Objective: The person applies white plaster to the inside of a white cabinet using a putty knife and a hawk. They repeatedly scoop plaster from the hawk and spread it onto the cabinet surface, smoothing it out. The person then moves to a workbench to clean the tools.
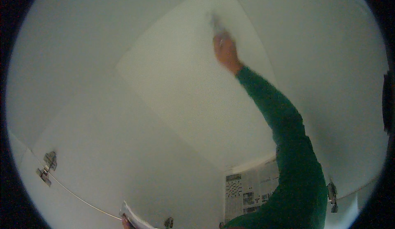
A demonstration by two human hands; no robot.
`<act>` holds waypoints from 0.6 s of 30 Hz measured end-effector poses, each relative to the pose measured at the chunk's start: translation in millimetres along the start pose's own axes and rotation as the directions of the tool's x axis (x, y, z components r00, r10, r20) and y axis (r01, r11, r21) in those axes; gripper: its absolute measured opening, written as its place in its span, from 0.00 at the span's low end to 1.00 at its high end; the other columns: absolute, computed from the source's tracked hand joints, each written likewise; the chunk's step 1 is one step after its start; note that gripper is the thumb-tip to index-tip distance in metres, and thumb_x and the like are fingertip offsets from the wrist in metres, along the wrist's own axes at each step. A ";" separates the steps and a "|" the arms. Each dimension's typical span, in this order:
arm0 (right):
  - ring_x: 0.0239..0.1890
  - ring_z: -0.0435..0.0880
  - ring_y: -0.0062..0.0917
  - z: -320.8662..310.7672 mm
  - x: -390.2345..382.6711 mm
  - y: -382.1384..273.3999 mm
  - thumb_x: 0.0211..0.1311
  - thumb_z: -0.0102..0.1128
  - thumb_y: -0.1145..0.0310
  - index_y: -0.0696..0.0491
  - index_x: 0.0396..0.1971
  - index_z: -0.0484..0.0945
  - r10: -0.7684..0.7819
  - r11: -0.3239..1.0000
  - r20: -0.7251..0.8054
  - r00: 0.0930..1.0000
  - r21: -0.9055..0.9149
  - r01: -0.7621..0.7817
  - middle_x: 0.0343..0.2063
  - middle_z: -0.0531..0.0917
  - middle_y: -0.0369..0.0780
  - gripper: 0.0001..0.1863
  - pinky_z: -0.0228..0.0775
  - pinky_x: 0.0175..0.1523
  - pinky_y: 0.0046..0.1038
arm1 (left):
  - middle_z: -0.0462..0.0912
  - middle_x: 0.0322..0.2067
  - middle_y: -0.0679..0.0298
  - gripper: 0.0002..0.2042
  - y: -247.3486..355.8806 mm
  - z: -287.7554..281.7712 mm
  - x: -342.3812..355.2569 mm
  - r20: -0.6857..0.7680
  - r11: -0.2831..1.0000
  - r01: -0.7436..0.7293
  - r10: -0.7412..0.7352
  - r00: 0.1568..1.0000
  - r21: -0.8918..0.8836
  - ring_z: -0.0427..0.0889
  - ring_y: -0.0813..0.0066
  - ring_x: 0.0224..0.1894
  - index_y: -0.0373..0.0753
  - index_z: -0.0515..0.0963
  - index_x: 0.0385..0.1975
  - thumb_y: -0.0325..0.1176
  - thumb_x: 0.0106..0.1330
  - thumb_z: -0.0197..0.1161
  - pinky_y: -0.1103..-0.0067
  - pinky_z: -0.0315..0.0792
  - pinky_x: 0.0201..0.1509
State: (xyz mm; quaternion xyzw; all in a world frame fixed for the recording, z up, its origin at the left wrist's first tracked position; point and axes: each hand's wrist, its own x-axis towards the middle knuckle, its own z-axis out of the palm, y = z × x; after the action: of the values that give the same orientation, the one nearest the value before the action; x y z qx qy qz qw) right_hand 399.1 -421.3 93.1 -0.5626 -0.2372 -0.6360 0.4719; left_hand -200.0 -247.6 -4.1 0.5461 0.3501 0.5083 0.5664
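My right hand (226, 53), at the end of a green sleeve (284, 126), reaches up to the upper middle of a pale panel (193, 77). It is closed around a slim greyish tool (217, 22), its far end against or close to the panel. Motion blurs the tool, so its exact kind does not show. Down at the lower edge only a few fingers of my left hand (125, 222) are visible. They grip a flat, pale thing with a shiny edge (133, 218), mostly cut off by the picture's rim.
Printed newspaper (247, 190) lies beneath the panel, partly behind my right arm. Metal hinge-like fittings sit at the left (46, 168), at the right (332, 196) and near the bottom (168, 222). Pale walls (78, 81) surround the panel. A dark object (386, 103) stands at the right rim.
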 end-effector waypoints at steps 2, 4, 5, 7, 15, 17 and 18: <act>0.39 0.76 0.50 -4.5 74.1 52.5 0.61 0.47 0.70 0.67 0.53 0.67 0.118 0.993 -0.233 0.965 0.057 -0.108 0.40 0.76 0.59 0.23 0.69 0.47 0.41 | 0.73 0.50 0.62 0.25 7.7 3.1 -8.8 -0.086 0.961 -0.113 0.138 0.987 0.253 0.71 0.73 0.52 0.37 0.66 0.59 0.47 0.68 0.54 0.81 0.61 0.60; 0.39 0.76 0.50 7.9 103.8 85.3 0.60 0.47 0.70 0.66 0.55 0.66 0.026 1.000 -0.309 0.951 0.005 -0.026 0.40 0.76 0.59 0.24 0.69 0.46 0.41 | 0.78 0.30 0.70 0.16 5.5 -5.2 -14.8 -0.089 0.871 -0.085 0.048 0.995 -0.484 0.74 0.84 0.34 0.40 0.78 0.45 0.45 0.67 0.57 0.90 0.68 0.51; 0.39 0.76 0.50 5.9 117.9 87.9 0.60 0.47 0.70 0.66 0.55 0.65 0.005 0.999 -0.333 0.943 0.052 0.013 0.39 0.76 0.58 0.24 0.69 0.46 0.41 | 0.78 0.29 0.70 0.15 3.3 -11.9 -15.1 -0.124 0.850 -0.094 0.034 0.992 -0.518 0.74 0.84 0.34 0.40 0.78 0.44 0.45 0.67 0.56 0.91 0.68 0.50; 0.39 0.76 0.50 5.1 135.4 89.2 0.59 0.47 0.71 0.66 0.55 0.65 0.047 0.996 -0.318 0.947 0.090 -0.020 0.39 0.76 0.58 0.24 0.70 0.46 0.41 | 0.76 0.27 0.71 0.14 -1.9 -22.9 -14.5 -0.188 0.805 -0.110 -0.002 0.982 -0.583 0.73 0.84 0.33 0.41 0.78 0.42 0.44 0.68 0.55 0.92 0.68 0.48; 0.62 0.62 0.44 -20.4 166.7 28.6 0.65 0.41 0.75 0.65 0.65 0.48 0.010 0.999 -0.290 0.957 0.045 0.003 0.62 0.62 0.54 0.29 0.50 0.67 0.35 | 0.75 0.29 0.73 0.12 -46.6 -108.5 43.2 -0.062 0.950 -0.310 0.311 0.948 0.024 0.71 0.87 0.35 0.43 0.76 0.41 0.43 0.69 0.53 0.90 0.67 0.44; 0.63 0.61 0.45 -27.5 173.9 22.5 0.65 0.40 0.76 0.65 0.65 0.49 0.125 0.988 -0.164 0.979 0.110 -0.108 0.63 0.61 0.54 0.29 0.50 0.68 0.35 | 0.76 0.35 0.72 0.14 -56.4 -130.2 55.3 -0.038 0.953 -0.302 0.301 0.953 -0.030 0.71 0.85 0.39 0.41 0.75 0.44 0.43 0.70 0.52 0.87 0.67 0.46; 0.64 0.60 0.45 -25.9 174.7 19.7 0.65 0.39 0.77 0.65 0.65 0.50 0.180 0.976 -0.093 0.979 0.138 -0.166 0.63 0.60 0.54 0.28 0.49 0.68 0.34 | 0.75 0.36 0.71 0.14 -52.1 -125.4 49.9 -0.074 0.960 -0.276 0.273 0.959 -0.039 0.71 0.84 0.39 0.40 0.74 0.45 0.43 0.70 0.52 0.86 0.66 0.47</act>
State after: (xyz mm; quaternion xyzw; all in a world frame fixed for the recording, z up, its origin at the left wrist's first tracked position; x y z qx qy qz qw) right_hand 417.2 -509.9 246.2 -0.5149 -0.2030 -0.6045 0.5729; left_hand -297.5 -161.0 -66.8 0.5579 0.2772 0.6086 0.4915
